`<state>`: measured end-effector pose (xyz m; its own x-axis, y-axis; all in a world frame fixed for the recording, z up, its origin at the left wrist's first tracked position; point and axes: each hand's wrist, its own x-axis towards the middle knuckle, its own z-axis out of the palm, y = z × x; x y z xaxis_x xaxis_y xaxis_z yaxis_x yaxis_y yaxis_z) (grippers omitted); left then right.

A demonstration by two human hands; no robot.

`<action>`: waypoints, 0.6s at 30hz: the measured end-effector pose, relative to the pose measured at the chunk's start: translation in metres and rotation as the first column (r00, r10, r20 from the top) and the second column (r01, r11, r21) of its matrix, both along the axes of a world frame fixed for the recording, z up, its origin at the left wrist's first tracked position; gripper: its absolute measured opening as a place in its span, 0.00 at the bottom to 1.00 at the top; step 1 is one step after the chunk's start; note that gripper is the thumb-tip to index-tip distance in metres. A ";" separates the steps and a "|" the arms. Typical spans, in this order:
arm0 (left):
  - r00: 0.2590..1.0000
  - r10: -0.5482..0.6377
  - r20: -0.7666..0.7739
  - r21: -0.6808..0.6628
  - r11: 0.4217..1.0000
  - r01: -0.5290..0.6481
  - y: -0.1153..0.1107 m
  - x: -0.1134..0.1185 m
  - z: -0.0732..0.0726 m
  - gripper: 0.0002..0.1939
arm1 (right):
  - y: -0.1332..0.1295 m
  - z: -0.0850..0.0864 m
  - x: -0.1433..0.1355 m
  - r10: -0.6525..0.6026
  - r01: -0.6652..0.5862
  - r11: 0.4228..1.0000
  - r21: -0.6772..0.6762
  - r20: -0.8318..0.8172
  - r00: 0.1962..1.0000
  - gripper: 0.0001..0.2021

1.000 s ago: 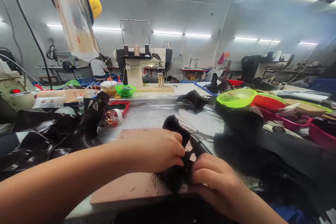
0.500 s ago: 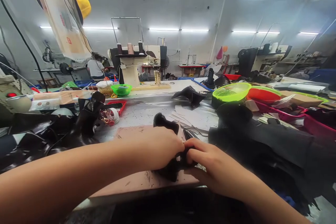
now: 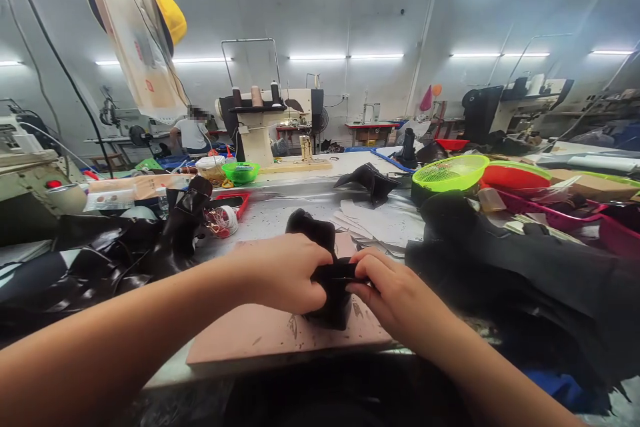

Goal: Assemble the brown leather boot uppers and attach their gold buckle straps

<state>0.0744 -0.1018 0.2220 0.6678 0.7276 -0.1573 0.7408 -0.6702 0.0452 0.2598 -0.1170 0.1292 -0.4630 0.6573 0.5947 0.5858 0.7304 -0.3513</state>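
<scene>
Moved: left hand (image 3: pixel 290 272) and right hand (image 3: pixel 393 288), slightly apart, baring the black piece (image 3: pixel 334 303) between them, lower centre. Grip: left closed on its side, right pinching its edge. Beneath: pink board (image 3: pixel 233 340), counter (image 3: pixel 270 213).

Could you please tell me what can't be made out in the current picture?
- Black workpiece: head view, partly hidden behind the left hand.
- Right hand: head view, its forearm is cut off by the bottom edge.
- Green bowl: head view, its contents are too small to identify.
- Seated person: head view, the head is blurred.
</scene>
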 end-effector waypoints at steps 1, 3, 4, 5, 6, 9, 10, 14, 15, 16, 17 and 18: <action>1.000 0.005 0.001 0.009 1.000 -0.005 -0.001 0.000 0.000 0.08 | 0.000 -0.001 -0.001 -0.006 0.006 1.000 0.008 -0.001 1.000 0.05; 1.000 0.021 0.008 0.043 0.999 -0.021 -0.003 -0.002 -0.004 0.08 | 0.001 -0.001 -0.003 -0.018 0.019 1.000 0.020 -0.009 1.000 0.06; 0.999 0.033 0.012 0.061 0.998 -0.034 -0.003 -0.002 -0.007 0.08 | 0.001 -0.002 -0.004 -0.027 0.028 0.999 0.029 -0.017 0.999 0.06; 0.999 0.044 0.016 0.077 0.996 -0.045 -0.003 -0.003 -0.009 0.07 | 0.001 -0.002 -0.004 -0.036 0.037 0.999 0.039 -0.024 0.999 0.07; 0.998 0.053 0.022 0.091 0.994 -0.054 -0.002 -0.004 -0.012 0.07 | 0.001 -0.002 -0.005 -0.043 0.045 0.998 0.051 -0.032 0.999 0.07; 0.997 0.058 0.054 0.129 0.990 -0.064 -0.001 -0.005 -0.017 0.07 | 0.001 -0.002 -0.006 -0.046 0.050 0.996 0.079 -0.061 0.997 0.07; 0.996 0.058 0.064 0.139 0.988 -0.067 0.000 -0.004 -0.018 0.07 | 0.001 -0.003 -0.006 -0.048 0.054 0.995 0.084 -0.069 0.996 0.07; 0.993 0.079 0.084 0.135 0.987 -0.090 0.000 -0.002 -0.020 0.09 | -0.001 -0.003 -0.008 -0.088 0.096 0.992 0.086 -0.086 0.992 0.07; 0.991 0.085 0.101 0.129 0.987 -0.097 -0.001 -0.001 -0.020 0.09 | -0.002 -0.003 -0.008 -0.097 0.106 0.991 0.086 -0.104 0.990 0.07; 0.988 0.085 0.130 0.125 0.987 -0.101 -0.002 -0.001 -0.019 0.09 | -0.003 -0.002 -0.008 -0.098 0.110 0.990 0.086 -0.136 0.986 0.07; 0.983 0.074 0.167 0.124 0.988 -0.095 -0.003 -0.001 -0.018 0.07 | -0.004 0.000 -0.007 -0.087 0.103 0.992 0.078 -0.184 0.979 0.07; 0.976 0.052 0.210 0.121 0.989 -0.079 -0.005 -0.001 -0.017 0.06 | -0.004 0.002 -0.007 -0.065 0.080 0.995 0.054 -0.240 0.969 0.08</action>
<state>0.0732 -0.1066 0.2049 0.6263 0.7759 0.0760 0.7670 -0.6307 0.1181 0.2533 -0.1212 0.1314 -0.2558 0.6413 0.7234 0.5428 0.7144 -0.4415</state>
